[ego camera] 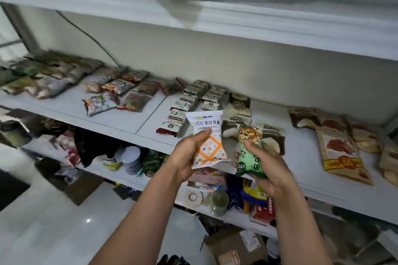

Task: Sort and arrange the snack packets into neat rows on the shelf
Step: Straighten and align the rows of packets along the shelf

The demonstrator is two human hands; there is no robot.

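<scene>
Two packets are held up in front of the middle shelf (148, 123), so the step in hand is judged to be matching each to its kind before it is laid down. It is best done one packet at a time. A bare patch of shelf should be chosen, and the packet laid flat, printed face up, with its long side squared to the shelf's front edge. Like should be set just beside like. Neither packet appears to match the twin rows of small white-and-red packets (187, 103) near the middle of the shelf. Nor do they seem to match the brown-and-cream packets (237, 109) just beside those, so a fresh row is probably needed for each. Care should be taken that the rows already laid are not nudged by a wrist.

The white-and-orange packet (207, 133) is held in the left hand (189, 157) above the shelf's front edge. The thumb is pressed on its face, and the fingers are curled behind it, out of sight. The green packet (251, 163) is gripped in the right hand (269, 165), just beside the first and a little lower. The thumb is laid on its front and the fingers (235, 155) are wrapped round its left edge. Whether the two packets touch cannot be told.
</scene>
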